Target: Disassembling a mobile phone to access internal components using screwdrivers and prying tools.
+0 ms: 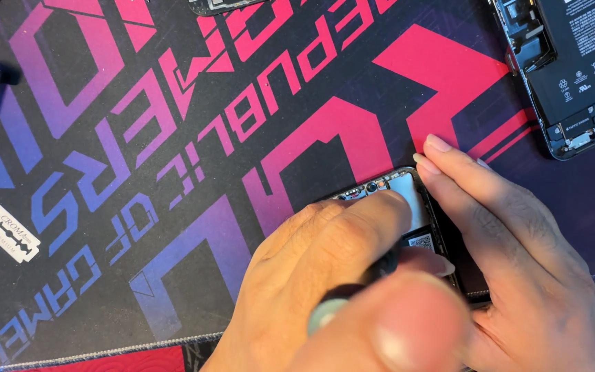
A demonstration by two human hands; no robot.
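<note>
A blurred left hand (332, 275) fills the foreground, fingers curled tight round a dark-shafted screwdriver (359, 286) with a pale cap, its tip hidden over a small opened black phone frame (408, 200). The right hand (511, 255) lies flat, fingertips bracing the frame's edge against the dark desk mat with pink lettering (173, 138). Steady downward pressure looks wise, so the tip stays seated.
</note>
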